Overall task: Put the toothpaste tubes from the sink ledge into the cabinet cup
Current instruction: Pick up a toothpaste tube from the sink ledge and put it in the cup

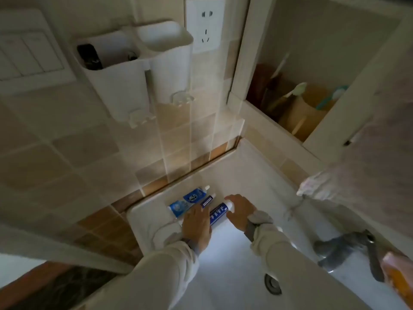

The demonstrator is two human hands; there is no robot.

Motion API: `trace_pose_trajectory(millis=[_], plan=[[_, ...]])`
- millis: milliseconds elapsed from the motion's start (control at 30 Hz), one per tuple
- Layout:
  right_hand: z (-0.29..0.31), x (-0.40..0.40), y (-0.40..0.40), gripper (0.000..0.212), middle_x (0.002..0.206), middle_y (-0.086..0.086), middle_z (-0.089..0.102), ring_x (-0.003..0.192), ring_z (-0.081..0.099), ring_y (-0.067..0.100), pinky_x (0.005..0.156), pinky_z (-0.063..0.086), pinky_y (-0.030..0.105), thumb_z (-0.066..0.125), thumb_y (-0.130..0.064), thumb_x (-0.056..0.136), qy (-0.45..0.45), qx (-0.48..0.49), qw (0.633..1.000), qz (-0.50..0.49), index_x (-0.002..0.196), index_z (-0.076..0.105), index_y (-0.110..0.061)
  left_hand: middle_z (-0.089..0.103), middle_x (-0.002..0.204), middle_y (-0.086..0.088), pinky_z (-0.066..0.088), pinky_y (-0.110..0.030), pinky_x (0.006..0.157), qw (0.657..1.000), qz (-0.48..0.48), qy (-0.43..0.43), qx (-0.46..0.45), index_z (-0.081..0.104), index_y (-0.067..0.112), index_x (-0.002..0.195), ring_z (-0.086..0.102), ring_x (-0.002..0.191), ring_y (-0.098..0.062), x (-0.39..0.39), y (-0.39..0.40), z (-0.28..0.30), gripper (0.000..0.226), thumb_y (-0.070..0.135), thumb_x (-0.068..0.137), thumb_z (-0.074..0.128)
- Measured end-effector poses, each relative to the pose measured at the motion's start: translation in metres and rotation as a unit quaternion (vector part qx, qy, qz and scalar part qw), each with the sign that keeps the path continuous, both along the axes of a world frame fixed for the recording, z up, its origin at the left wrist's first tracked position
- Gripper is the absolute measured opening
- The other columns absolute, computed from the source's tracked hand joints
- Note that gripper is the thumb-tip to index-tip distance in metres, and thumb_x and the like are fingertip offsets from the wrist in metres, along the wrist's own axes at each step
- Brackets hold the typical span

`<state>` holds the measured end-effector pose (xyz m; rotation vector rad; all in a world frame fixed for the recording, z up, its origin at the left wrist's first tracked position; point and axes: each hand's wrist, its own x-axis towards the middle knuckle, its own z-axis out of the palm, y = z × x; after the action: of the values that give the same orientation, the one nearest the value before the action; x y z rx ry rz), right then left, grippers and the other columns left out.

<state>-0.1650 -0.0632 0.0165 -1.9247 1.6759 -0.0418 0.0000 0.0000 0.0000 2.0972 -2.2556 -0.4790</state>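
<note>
Three toothpaste tubes lie side by side on the white sink ledge (pixel 145 214): a light blue tube (pixel 188 199) farthest back, a thin dark blue tube (pixel 206 200) in the middle, and a dark blue tube with white lettering (pixel 218 214) nearest me. My left hand (pixel 196 224) rests over the tail ends of the tubes, fingers lying on them. My right hand (pixel 239 209) touches the cap end of the nearest tube, fingers spread. A tan cup (pixel 301 115) holding toothbrushes stands in the open cabinet niche at upper right.
Two white wall holders (pixel 125 86) hang above the ledge, with a socket (pixel 204 25) beside them. The sink basin (pixel 223 276) lies below with its drain (pixel 272 284). A grey faucet (pixel 344 249) and an orange bottle (pixel 400 280) sit at right.
</note>
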Motion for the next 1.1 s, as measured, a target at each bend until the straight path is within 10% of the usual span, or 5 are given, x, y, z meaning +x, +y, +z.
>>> trace_pose_trajectory(millis=[533,1100], plan=[[-0.032,-0.004,-0.015,0.065,0.156,0.007,0.036,0.141,0.037,0.027,0.117,0.031,0.037,0.06,-0.014,0.093,-0.036,0.075,0.996,-0.045,0.151,0.032,-0.023,0.046,0.147,-0.012,0.039,-0.039,0.11,0.997,0.043,-0.054,0.038,0.032,0.01,0.148,0.044,0.135,-0.026,-0.009,-0.001,-0.012,0.059,0.038,0.101,0.055],[-0.012,-0.004,-0.009,0.051,0.13,0.012,0.059,0.111,0.059,0.027,0.088,0.044,0.022,0.062,0.003,0.083,-0.108,0.044,0.981,-0.152,0.131,0.056,-0.012,0.039,0.15,-0.013,0.045,-0.039,0.108,0.998,0.036,-0.031,0.036,0.028,0.007,0.149,0.039,0.137,-0.027,-0.016,0.002,0.003,0.06,0.034,0.103,0.054]])
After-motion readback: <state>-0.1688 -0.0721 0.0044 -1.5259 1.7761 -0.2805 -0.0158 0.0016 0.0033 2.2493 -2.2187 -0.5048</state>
